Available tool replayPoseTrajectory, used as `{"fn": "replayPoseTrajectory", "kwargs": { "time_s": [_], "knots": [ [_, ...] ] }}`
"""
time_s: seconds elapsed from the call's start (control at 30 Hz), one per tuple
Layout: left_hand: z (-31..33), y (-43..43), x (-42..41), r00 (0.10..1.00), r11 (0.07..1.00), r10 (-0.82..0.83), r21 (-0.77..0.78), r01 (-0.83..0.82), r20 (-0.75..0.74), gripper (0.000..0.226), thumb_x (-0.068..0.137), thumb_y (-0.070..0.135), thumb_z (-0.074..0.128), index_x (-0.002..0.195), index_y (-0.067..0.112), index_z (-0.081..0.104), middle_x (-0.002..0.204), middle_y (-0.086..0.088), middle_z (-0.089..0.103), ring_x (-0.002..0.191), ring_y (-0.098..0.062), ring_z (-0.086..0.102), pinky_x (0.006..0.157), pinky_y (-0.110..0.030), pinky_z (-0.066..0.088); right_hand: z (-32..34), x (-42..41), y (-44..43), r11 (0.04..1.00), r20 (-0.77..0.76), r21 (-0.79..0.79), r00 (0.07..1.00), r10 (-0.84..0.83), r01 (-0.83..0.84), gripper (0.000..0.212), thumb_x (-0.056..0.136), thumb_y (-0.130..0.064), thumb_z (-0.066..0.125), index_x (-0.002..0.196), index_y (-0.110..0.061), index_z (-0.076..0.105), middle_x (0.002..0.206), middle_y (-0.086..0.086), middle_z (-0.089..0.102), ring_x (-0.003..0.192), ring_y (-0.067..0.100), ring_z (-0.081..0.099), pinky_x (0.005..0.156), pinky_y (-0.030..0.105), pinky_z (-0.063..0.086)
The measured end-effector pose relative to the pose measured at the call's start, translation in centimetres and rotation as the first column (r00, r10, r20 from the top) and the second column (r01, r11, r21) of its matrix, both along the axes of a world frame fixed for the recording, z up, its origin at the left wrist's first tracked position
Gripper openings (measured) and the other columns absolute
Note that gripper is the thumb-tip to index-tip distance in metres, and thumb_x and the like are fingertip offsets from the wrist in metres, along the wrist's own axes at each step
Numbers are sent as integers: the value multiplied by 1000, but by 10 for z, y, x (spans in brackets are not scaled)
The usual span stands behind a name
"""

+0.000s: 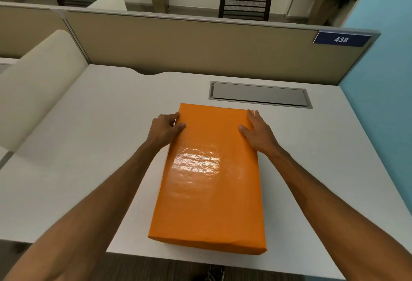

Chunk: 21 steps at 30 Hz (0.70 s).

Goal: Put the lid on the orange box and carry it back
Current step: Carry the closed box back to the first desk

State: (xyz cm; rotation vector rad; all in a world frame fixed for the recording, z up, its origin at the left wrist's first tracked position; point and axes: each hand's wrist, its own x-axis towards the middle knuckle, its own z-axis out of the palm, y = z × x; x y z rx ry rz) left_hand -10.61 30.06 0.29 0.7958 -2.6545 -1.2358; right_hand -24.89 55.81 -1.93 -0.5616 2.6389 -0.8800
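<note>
A glossy orange box point(209, 182) lies lengthwise on the white desk point(89, 158), its lid covering the whole top so that no opening shows. The near end reaches close to the desk's front edge. My left hand point(166, 130) clasps the far left side of the box, thumb on the lid and fingers curled over the edge. My right hand point(258, 132) holds the far right side in the same way, thumb resting on top. Both forearms stretch forward on either side of the box.
A grey metal cable hatch point(259, 94) is set into the desk behind the box. A beige partition point(189, 42) with a blue "438" plate point(341, 39) backs the desk. A cream divider point(38, 80) stands at left, a blue wall at right. Chairs and potted plants stand beyond.
</note>
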Motion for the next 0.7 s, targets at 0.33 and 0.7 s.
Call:
{"fn": "replayPoseTrajectory", "kwargs": {
  "time_s": [0.33, 0.7],
  "knots": [
    [-21, 25, 88, 992, 980, 59, 198, -35, -114, 40, 92, 37, 66, 128, 19, 67, 104, 13, 69, 78, 12, 64, 73, -16, 52, -9, 77, 51, 938, 236, -257, 956, -173, 234, 65, 92, -42, 63, 148, -22, 37, 147, 7, 49, 128, 29, 53, 102, 49, 47],
    [-41, 39, 133, 971, 909, 217, 382, -164, -101, 55, 87, 37, 71, 133, 9, 62, 121, -12, 71, 103, -29, 70, 86, -51, 59, -23, 129, 81, 798, 342, -429, 894, -290, 423, 51, 84, -38, 74, 128, -16, 61, 117, 4, 69, 102, 23, 67, 70, 34, 57]
  ]
}}
